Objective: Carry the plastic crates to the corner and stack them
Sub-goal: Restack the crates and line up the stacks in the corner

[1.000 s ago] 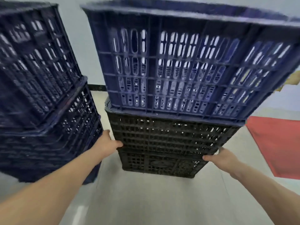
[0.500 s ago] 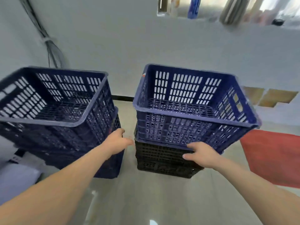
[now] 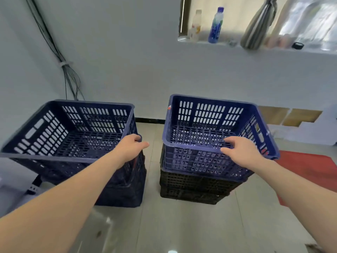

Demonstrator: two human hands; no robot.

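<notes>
While the right hand [image 3: 242, 151] hooks its fingers [image 3: 227, 146] over the near rim of the right blue crate [image 3: 209, 110], which sits on the black crate [image 3: 191, 187] at the far edge of the floor [image 3: 182, 225] by the wall, the left hand [image 3: 130, 148] curls its fingers round the near right corner of the left blue crate [image 3: 54, 128], atop a darker crate [image 3: 124, 189]. Probable step: squaring both stacks. Nudge each rim until upper and lower walls align. Both blue crates are empty, slotted and thick-rimmed.
</notes>
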